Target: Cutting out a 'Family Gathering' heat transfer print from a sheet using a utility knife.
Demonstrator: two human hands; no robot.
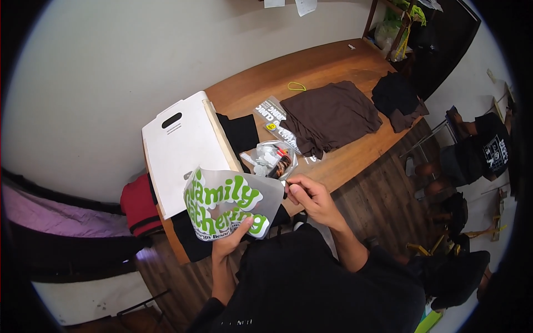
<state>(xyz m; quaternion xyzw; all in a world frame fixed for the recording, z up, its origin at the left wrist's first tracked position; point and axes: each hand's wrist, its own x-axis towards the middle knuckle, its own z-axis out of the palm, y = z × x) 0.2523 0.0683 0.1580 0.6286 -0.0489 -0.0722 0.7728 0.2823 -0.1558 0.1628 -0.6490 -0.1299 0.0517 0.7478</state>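
A translucent film sheet (233, 202) with large green and white lettering and small dark print hangs in front of me, slightly curved. My left hand (233, 238) grips its lower edge, thumb on the printed face and the other fingers hidden behind. At the sheet's right edge, my right hand (313, 200) is closed in a pinch. A small dark piece shows at its fingertips, too little to name. Just beyond the sheet lies a clear plastic bag (288, 161) holding crumpled white scraps and small dark and red items.
A white board with a slot (177, 139) stands on the wooden table (239, 83), over black cloth (241, 133). Further right are another printed sheet (269, 108), a brown garment (338, 114) and dark cloth (394, 94). People (486, 147) are at the far right.
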